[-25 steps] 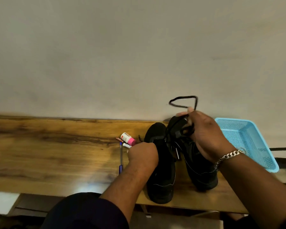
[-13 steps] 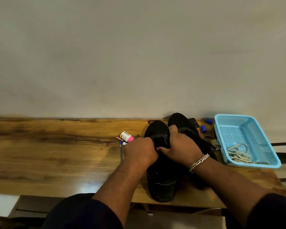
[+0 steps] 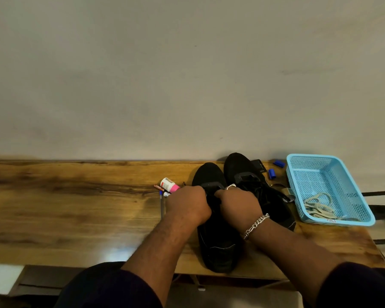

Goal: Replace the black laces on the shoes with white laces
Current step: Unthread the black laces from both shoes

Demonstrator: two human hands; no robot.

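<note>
Two black shoes stand side by side on the wooden surface [image 3: 76, 207], toes toward the wall, and both hands work at the nearer, left one.

Furthest left of the clutter, a small white bottle with a pink cap [image 3: 169, 184] lies beside a few pens [image 3: 162, 197], just left of the shoes. Next comes the left hand [image 3: 188, 203], fingers curled down onto the lacing area of the left shoe [image 3: 216, 241]; it seems to grip the upper or a lace there, though the fingertips are hidden. The right hand [image 3: 239, 204], a ring on one finger and a chain bracelet at the wrist, meets it over the same spot, fingers bent and apparently pinching the black lace, which is too dark against the shoe to make out. The right shoe [image 3: 253, 185] sits just beside it, untouched, with loose dark lacing over its tongue.

Two blue caps [image 3: 272, 174] lie right of the shoes, and then a light blue basket [image 3: 356, 192] holding the white laces [image 3: 318, 204] in a loose tangle.

I judge the shoes light, with soft, yielding uppers, so one hand should steady the shoe by its sides. The laces are limp and thin; they are best taken near the stiff tip and drawn out eyelet by eyelet, since a sharp tug could snag.
</note>
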